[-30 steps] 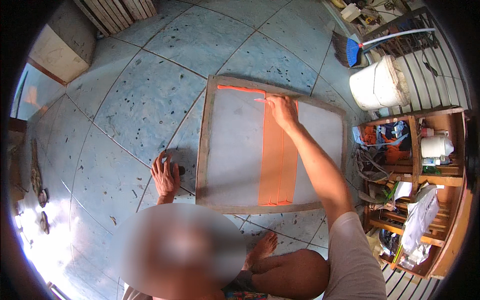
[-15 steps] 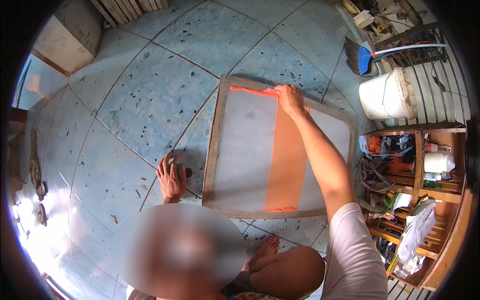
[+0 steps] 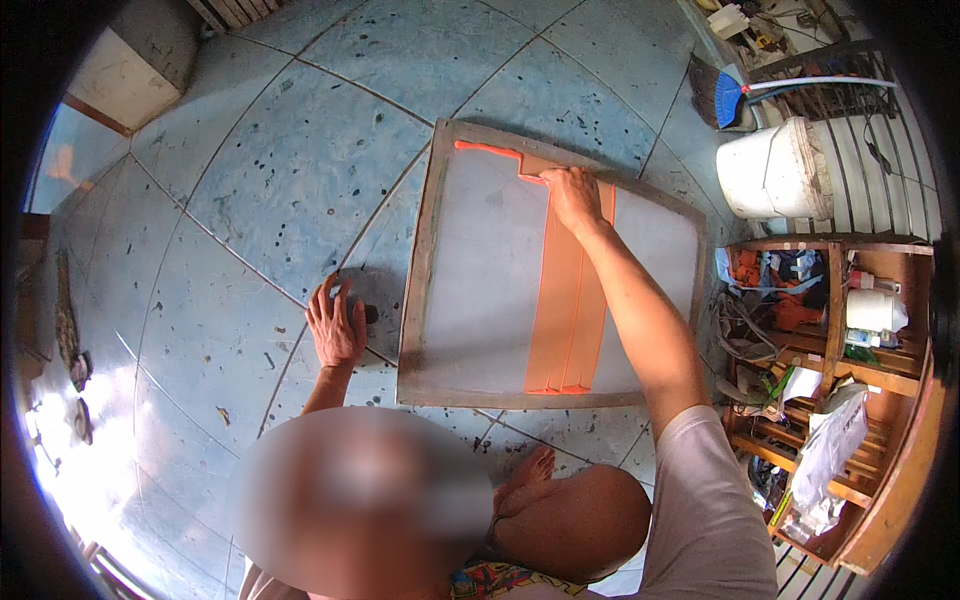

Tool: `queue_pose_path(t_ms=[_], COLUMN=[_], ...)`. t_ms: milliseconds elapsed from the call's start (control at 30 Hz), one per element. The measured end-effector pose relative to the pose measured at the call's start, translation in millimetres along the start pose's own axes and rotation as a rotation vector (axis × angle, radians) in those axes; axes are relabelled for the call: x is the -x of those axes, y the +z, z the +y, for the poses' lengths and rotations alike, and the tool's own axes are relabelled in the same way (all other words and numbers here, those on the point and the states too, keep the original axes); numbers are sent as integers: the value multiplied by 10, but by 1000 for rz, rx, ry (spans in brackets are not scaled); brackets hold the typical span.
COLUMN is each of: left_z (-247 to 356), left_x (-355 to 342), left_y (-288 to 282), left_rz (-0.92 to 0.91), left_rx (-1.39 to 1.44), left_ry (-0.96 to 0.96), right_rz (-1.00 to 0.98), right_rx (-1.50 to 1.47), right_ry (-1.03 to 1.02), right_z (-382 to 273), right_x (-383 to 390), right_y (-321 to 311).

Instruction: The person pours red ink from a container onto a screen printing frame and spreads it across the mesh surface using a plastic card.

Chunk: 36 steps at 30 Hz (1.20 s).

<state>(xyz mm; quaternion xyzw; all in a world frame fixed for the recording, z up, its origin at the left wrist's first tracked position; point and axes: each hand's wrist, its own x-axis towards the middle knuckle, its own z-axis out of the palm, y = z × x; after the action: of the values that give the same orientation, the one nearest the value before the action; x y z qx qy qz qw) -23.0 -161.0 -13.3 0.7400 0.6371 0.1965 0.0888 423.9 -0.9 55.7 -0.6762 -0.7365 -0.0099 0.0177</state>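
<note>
A framed mesh screen [image 3: 422, 260] lies on the tiled floor in front of me. A broad orange band [image 3: 565, 320] runs down its middle, and a thicker orange bead [image 3: 485, 147] crosses its upper left. My right hand [image 3: 580, 200] is closed on a small flat tool at the band's upper part, pressed to the mesh; the tool is mostly hidden under my fingers. My left hand [image 3: 337, 325] rests open, fingers apart, left of the screen, beside a small dark object [image 3: 369, 314] that it partly covers.
At right are a white bucket [image 3: 765, 170], a broom [image 3: 725, 95] and a wooden shelf unit [image 3: 835, 300] with cloths and containers. A pale block [image 3: 120, 70] stands at upper left. My bent knee [image 3: 590, 520] and foot are near the screen's lower edge.
My right hand has drawn a little way down from the screen's top edge, leaving a new orange patch under the bead. My left hand stays beside the screen.
</note>
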Motion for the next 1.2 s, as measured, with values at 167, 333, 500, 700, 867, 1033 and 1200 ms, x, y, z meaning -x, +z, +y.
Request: queue_pose_path(t_ms=[167,333,500,700,867,1033,1200], left_z=[-9,24,-27,-10,-33,14,-26], left_x=[4,-12,16,14,17,8,23], left_y=[-16,17,22,27,23,11,18], left_rz=[24,30,21,35,35,20,27], left_rx=[14,32,-10,-14,-14,-13,-25], left_ry=[18,19,12,23,24,11,17], right_rz=[-12,-33,-38,-51,-77,-85,-151], right_rx=[-120,-142,-249,-217,-247,-312,-193], right_ry=[-50,-35,-69,-61,-75,-75,-94], right_z=[-161,-299,-560,-786,-977,-1124,-1326], right_x=[303,673,1089,1711,2195,2662,3045], right_y=[-148,-199,-359,-329,-323,-321,-341])
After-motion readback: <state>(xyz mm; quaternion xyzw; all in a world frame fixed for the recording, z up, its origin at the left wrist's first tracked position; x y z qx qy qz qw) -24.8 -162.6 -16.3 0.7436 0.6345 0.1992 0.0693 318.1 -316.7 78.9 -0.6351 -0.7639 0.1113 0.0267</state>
